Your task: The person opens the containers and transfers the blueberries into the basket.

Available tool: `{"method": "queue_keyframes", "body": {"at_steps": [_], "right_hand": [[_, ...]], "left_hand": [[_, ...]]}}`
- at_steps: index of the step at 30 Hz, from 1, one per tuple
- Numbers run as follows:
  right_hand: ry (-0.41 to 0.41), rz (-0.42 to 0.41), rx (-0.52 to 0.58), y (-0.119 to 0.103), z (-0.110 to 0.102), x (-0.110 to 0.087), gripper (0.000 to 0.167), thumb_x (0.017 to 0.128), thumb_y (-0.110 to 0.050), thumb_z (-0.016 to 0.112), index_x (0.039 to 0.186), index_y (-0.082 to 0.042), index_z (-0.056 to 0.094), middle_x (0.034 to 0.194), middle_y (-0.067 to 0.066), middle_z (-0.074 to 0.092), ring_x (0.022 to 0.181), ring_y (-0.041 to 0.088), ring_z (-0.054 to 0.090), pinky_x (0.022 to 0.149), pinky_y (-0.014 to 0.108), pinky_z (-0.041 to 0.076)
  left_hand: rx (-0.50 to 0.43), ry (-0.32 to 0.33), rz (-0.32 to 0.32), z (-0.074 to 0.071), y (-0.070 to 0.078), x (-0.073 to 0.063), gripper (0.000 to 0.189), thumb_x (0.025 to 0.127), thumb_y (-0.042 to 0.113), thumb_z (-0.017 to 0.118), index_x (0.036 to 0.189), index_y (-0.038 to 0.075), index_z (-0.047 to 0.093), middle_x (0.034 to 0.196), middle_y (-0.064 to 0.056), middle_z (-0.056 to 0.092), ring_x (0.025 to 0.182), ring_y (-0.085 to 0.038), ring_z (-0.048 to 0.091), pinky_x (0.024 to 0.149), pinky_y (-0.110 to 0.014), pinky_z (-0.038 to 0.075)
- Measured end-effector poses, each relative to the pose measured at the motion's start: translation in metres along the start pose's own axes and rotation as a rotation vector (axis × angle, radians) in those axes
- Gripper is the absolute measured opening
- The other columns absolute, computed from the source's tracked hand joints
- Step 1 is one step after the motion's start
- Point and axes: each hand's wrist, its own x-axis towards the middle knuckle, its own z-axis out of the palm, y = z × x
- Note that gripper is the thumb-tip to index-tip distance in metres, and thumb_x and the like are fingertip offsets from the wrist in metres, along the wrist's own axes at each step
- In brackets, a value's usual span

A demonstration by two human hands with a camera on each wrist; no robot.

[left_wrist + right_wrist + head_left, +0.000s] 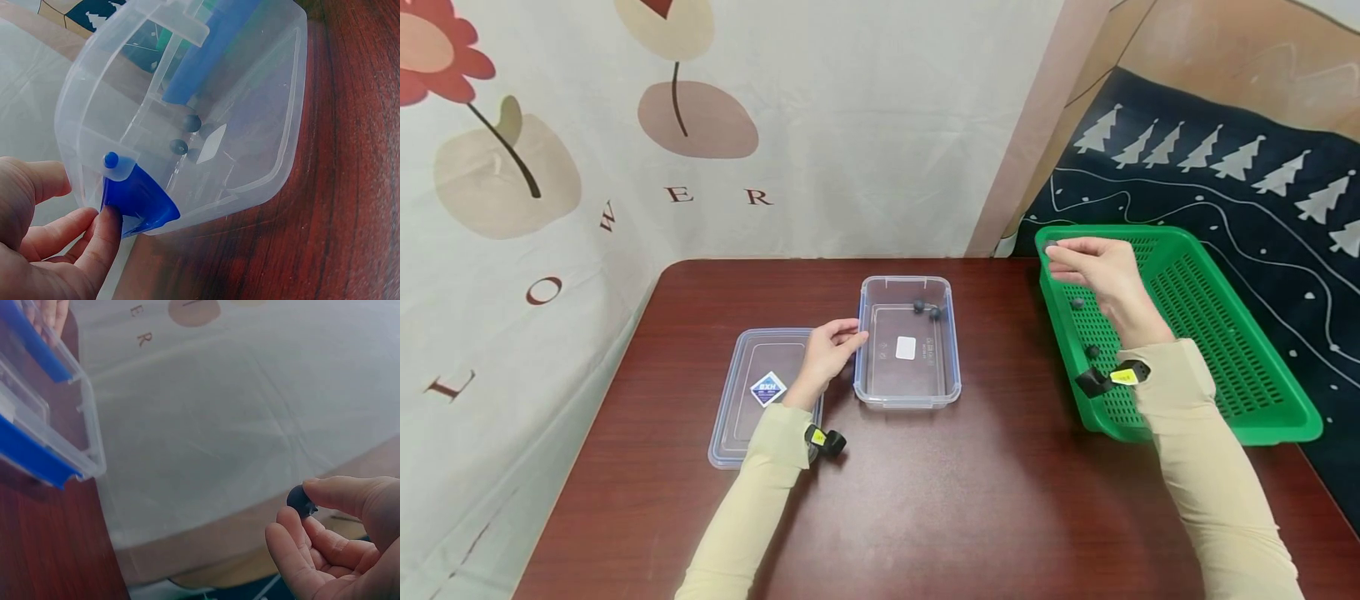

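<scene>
My right hand (1101,275) pinches a dark blueberry (301,501) between thumb and fingertips, above the far left corner of the green basket (1270,435). Two more blueberries (1092,352) lie inside that basket along its left side. At the middle of the table stands a clear plastic box (891,387) with blue side latches, uncovered. Two blueberries (191,124) rest on its floor near the far end. My left hand (829,358) touches the box's left side, fingertips against the blue latch (137,197) in the left wrist view. Its fingers are fairly straight.
A clear lid (730,425) with a blue and white label (768,389) lies left of the box, partly under my left forearm. Behind the table (925,500) hangs a pale printed cloth (865,133). A dark cloth with trees (1217,179) hangs beyond the basket.
</scene>
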Motion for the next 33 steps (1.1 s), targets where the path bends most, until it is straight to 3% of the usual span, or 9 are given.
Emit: {"method": "queue_keyframes", "body": {"at_steps": [11, 19, 26, 33], "right_hand": [[0.066, -0.006, 0.198, 0.013, -0.043, -0.008, 0.006, 0.078, -0.010, 0.075, 0.075, -0.015, 0.074, 0.073, -0.004, 0.070, 0.063, 0.009, 0.067, 0.061, 0.020, 0.053], [0.117, 0.055, 0.288, 0.029, -0.073, -0.012, 0.007, 0.078, -0.005, 0.074, 0.076, -0.011, 0.074, 0.072, 0.000, 0.070, 0.062, 0.011, 0.067, 0.062, 0.022, 0.054], [0.135, 0.098, 0.286, 0.048, -0.091, -0.010, 0.009, 0.079, -0.005, 0.074, 0.075, -0.012, 0.073, 0.071, -0.001, 0.070, 0.063, 0.010, 0.067, 0.061, 0.021, 0.054], [0.082, 0.151, 0.226, 0.066, -0.103, -0.004, 0.015, 0.084, -0.004, 0.068, 0.075, -0.016, 0.072, 0.073, -0.004, 0.069, 0.066, 0.007, 0.066, 0.064, 0.020, 0.053]], "left_hand": [[-0.003, -0.009, -0.005, -0.001, 0.001, 0.000, 0.032, 0.084, 0.005, 0.068, 0.113, -0.008, 0.062, 0.106, -0.023, 0.064, 0.091, -0.022, 0.063, 0.068, -0.015, 0.048], [0.014, -0.009, -0.008, -0.001, 0.000, 0.001, 0.032, 0.085, 0.006, 0.067, 0.114, -0.007, 0.062, 0.107, -0.022, 0.064, 0.092, -0.023, 0.062, 0.069, -0.015, 0.047], [0.012, -0.011, 0.001, 0.000, -0.001, 0.002, 0.032, 0.085, 0.005, 0.067, 0.113, -0.007, 0.062, 0.106, -0.023, 0.064, 0.091, -0.023, 0.062, 0.068, -0.013, 0.046], [0.014, -0.010, -0.003, -0.001, -0.001, 0.001, 0.032, 0.085, 0.006, 0.068, 0.114, -0.007, 0.062, 0.106, -0.023, 0.064, 0.092, -0.024, 0.062, 0.068, -0.014, 0.047]]}}
